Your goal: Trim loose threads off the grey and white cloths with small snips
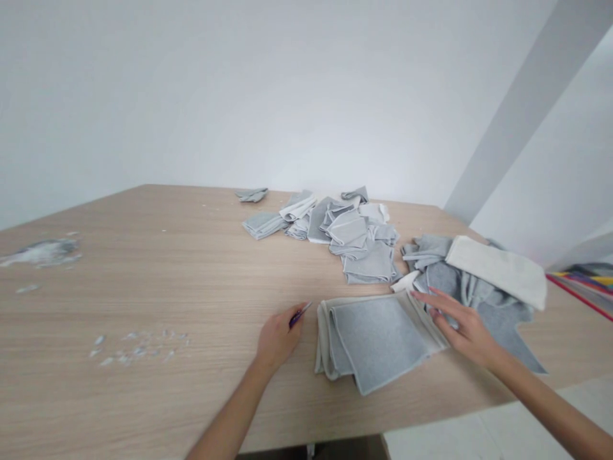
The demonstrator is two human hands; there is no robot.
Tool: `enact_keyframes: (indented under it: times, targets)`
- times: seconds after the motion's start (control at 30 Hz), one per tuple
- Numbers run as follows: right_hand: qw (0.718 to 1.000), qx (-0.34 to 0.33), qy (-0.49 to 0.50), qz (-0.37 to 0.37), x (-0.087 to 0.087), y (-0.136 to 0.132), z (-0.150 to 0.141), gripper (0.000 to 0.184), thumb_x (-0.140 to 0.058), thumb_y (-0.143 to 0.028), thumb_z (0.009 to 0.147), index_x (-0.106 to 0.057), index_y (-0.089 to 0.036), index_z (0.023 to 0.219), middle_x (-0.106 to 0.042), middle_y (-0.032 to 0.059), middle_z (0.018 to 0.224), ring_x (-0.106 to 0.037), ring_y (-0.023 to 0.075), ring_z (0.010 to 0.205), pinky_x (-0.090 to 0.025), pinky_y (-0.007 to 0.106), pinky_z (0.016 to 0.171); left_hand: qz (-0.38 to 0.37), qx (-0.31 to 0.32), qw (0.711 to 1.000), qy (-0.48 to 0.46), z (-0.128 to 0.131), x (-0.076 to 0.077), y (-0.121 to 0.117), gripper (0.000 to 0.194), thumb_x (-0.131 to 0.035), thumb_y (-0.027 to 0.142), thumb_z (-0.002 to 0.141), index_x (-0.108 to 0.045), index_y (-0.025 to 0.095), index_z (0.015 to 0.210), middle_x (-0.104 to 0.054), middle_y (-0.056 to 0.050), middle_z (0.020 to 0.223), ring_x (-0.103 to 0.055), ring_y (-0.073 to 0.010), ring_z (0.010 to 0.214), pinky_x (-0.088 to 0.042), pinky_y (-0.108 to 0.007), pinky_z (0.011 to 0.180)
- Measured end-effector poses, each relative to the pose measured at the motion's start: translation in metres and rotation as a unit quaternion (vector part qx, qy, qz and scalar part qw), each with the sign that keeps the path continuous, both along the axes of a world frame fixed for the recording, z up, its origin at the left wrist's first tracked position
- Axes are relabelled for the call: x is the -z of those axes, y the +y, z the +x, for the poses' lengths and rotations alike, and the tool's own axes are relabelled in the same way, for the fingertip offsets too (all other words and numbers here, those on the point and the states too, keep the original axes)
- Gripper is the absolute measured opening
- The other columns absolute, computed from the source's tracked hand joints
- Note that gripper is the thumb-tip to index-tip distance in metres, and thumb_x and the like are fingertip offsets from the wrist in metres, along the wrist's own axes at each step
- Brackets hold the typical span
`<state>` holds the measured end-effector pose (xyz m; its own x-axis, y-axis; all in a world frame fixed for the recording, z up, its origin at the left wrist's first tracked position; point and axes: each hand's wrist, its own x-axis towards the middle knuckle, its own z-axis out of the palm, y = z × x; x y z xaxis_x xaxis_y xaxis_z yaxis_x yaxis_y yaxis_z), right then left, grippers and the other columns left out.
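My left hand [281, 338] is closed around a small tool with a dark purple handle and a pointed metal tip [300, 314]; its exact kind is hard to make out. Just right of that tip lies a folded grey cloth [383, 338] with pale edging, its layers fanned toward the table's front edge. My right hand [462, 322] is at the right end of this cloth, fingers stretched out and apart, the fingertips at or just over its edge. Whether they press on the fabric is unclear.
Several folded grey cloths [349, 230] lie heaped at the back. A looser pile [435, 275] with a cream folded piece [498, 268] sits to the right. Scraps [138, 348] and a lint heap [45, 253] are on the left. Colourful red-edged items [587, 291] stand far right.
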<state>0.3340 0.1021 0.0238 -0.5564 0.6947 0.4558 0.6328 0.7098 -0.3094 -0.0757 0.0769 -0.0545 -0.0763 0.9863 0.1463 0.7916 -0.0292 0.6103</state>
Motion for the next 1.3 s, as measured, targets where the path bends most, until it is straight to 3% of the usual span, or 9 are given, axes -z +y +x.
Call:
enact_keyframes:
  times: [0.13,0.3,0.4,0.5,0.63,0.8,0.9,1.1,1.3]
  targets:
    - [0.999,-0.021,-0.033,-0.021,0.001,-0.001,-0.052,0.061,-0.042,-0.031,0.099,-0.021,-0.034,0.157,-0.035,0.0025,0.157,-0.03,0.026,0.146,-0.022,0.056,0.122,0.003,0.003,1.0,0.005,-0.001,0.001,-0.001,0.037,-0.045,0.029,0.097,-0.063,0.026,0.13,-0.072,-0.004,0.12,-0.066,-0.0225,0.11,-0.048,-0.033,0.097]
    - [0.977,-0.085,-0.178,-0.077,0.061,0.001,-0.085,0.066,-0.037,-0.04,0.102,-0.003,-0.03,0.158,-0.022,0.0066,0.161,-0.019,0.0266,0.15,-0.019,0.059,0.12,-0.004,0.007,1.0,0.011,0.0,0.0,-0.002,0.038,-0.046,0.028,0.096,-0.063,0.027,0.13,-0.072,-0.004,0.12,-0.067,-0.023,0.108,-0.048,-0.034,0.095]
    - [0.971,-0.082,-0.204,-0.097,0.078,0.005,-0.083,0.063,-0.033,-0.04,0.103,-0.004,-0.028,0.158,-0.018,0.0066,0.162,-0.014,0.0259,0.151,-0.019,0.058,0.12,-0.015,0.01,1.0,0.019,0.001,-0.002,-0.002,0.037,-0.046,0.029,0.096,-0.064,0.028,0.129,-0.073,-0.004,0.118,-0.067,-0.0234,0.107,-0.048,-0.034,0.092]
    - [0.969,-0.097,-0.202,-0.105,0.067,0.007,-0.079,0.061,-0.035,-0.039,0.103,-0.01,-0.029,0.158,-0.022,0.0055,0.162,-0.02,0.0249,0.15,-0.021,0.056,0.121,-0.021,0.009,0.999,0.03,0.002,-0.003,-0.003,0.037,-0.047,0.027,0.095,-0.063,0.029,0.129,-0.073,-0.005,0.116,-0.067,-0.0238,0.105,-0.048,-0.034,0.09]
    - [0.989,-0.064,-0.125,-0.039,0.028,0.023,-0.079,0.055,-0.039,-0.034,0.101,-0.028,-0.033,0.155,-0.04,0.0032,0.155,-0.038,0.0249,0.143,-0.026,0.055,0.12,-0.031,0.018,0.999,0.032,0.003,-0.003,-0.005,0.04,-0.048,0.025,0.093,-0.062,0.03,0.13,-0.074,-0.005,0.115,-0.067,-0.0234,0.104,-0.048,-0.033,0.089]
    - [0.997,0.022,0.019,0.075,-0.028,0.1,-0.099,0.043,-0.042,-0.028,0.097,-0.053,-0.029,0.139,-0.063,0.0067,0.134,-0.057,0.0272,0.125,-0.044,0.051,0.107,-0.042,0.014,0.999,0.023,0.004,-0.002,-0.004,0.04,-0.049,0.025,0.092,-0.063,0.03,0.13,-0.073,-0.005,0.117,-0.067,-0.0242,0.105,-0.047,-0.035,0.09]
    - [0.994,0.052,0.015,0.098,-0.04,0.172,-0.123,0.042,-0.047,-0.025,0.091,-0.059,-0.021,0.131,-0.065,0.0111,0.128,-0.06,0.0289,0.119,-0.047,0.048,0.104,-0.041,0.025,0.999,0.016,0.004,0.0,-0.003,0.041,-0.049,0.025,0.092,-0.062,0.031,0.13,-0.074,-0.004,0.114,-0.068,-0.0245,0.103,-0.048,-0.036,0.089]
    - [0.979,-0.022,-0.198,0.045,-0.001,0.295,-0.167,0.074,-0.056,-0.008,0.066,-0.051,-0.009,0.139,-0.051,0.0189,0.144,-0.05,0.0307,0.131,-0.039,0.044,0.11,-0.052,0.021,0.998,-0.009,0.003,0.004,-0.003,0.043,-0.05,0.023,0.09,-0.062,0.03,0.13,-0.075,-0.005,0.112,-0.068,-0.0261,0.102,-0.05,-0.038,0.089]
    - [0.957,-0.003,-0.289,0.028,0.028,0.338,-0.176,0.066,-0.053,-0.006,0.068,-0.058,-0.014,0.133,-0.057,0.0154,0.139,-0.056,0.027,0.123,-0.041,0.038,0.104,-0.079,0.038,0.996,-0.019,0.005,0.003,-0.002,0.043,-0.048,0.027,0.091,-0.06,0.03,0.132,-0.075,-0.006,0.109,-0.069,-0.0288,0.096,-0.052,-0.041,0.082]
